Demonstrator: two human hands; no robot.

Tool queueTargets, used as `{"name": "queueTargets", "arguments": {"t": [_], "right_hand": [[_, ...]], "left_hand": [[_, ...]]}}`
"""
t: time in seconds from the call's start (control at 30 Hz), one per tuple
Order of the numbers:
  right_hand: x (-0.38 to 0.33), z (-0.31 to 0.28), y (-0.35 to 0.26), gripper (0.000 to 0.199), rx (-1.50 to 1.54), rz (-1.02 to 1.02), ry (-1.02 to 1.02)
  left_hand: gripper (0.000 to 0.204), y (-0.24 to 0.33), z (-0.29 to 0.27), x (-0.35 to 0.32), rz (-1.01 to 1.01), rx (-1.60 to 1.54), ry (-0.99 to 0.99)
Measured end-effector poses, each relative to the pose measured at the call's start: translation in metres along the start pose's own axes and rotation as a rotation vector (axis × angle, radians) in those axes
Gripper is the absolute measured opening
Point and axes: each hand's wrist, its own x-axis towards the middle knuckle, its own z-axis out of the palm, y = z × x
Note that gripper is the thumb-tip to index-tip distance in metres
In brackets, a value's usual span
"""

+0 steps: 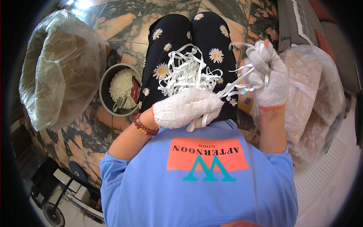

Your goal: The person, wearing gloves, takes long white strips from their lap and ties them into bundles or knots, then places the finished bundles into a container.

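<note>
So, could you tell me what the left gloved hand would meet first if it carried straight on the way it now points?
The left hand points across the lap toward the right. It would probably first meet the taut white strips stretched between both hands, then the right hand. Depth is hard to judge here.

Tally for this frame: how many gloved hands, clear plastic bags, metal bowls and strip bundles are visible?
Gloved hands: 2, the left hand and the right hand
Clear plastic bags: 2, a left bag and a right bag
Metal bowls: 1, the bowl
Tangled white strips: 1 bundle
Total: 6
</note>
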Motion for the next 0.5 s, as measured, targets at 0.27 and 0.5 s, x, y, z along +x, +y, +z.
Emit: {"name": "queueTargets", "arguments": {"t": [0.27,0.5], "right_hand": [[0.022,-0.024,-0.012,0.036,0.098,-0.039,0.049],[0.025,-0.021,-0.001,0.036,0.052,-0.027,0.161]], "left_hand": [[0.052,-0.003,0.000,-0.009,0.025,0.095,0.053],[0.049,-0.011,-0.002,-0.010,0.047,0.098,0.083]]}}
